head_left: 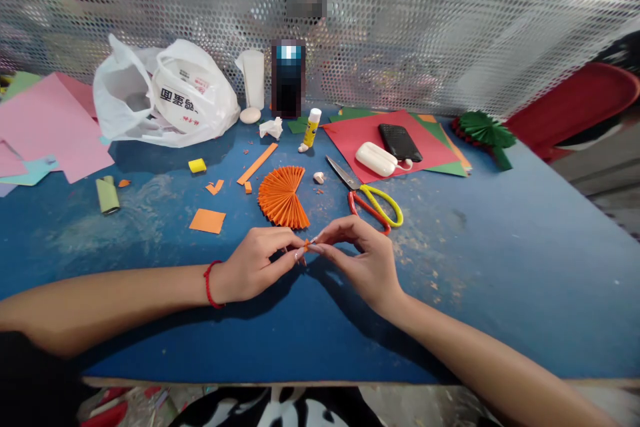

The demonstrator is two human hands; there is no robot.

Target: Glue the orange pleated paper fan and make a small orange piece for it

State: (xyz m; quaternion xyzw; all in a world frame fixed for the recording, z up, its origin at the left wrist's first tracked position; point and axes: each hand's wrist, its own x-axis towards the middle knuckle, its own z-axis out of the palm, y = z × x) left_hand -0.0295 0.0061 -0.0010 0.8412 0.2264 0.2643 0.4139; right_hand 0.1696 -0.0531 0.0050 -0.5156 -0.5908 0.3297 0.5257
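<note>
My left hand point(255, 263) and my right hand point(363, 257) meet over the blue table point(500, 267). Both pinch a tiny orange paper piece point(306, 245) between their fingertips. A red cord circles my left wrist. Just beyond the hands lies a pleated orange paper fan point(283, 197). Scissors with red and yellow handles point(373, 203) lie to the right of the fan, close to my right hand.
Orange scraps point(207, 220), an orange strip point(257, 163), a glue stick point(313, 127), a white plastic bag point(165, 97), pink sheets point(45, 127) at left. Red and green sheets point(360, 133) carry a phone point(400, 142) and white case point(376, 159). A green pleated fan point(485, 133) sits far right.
</note>
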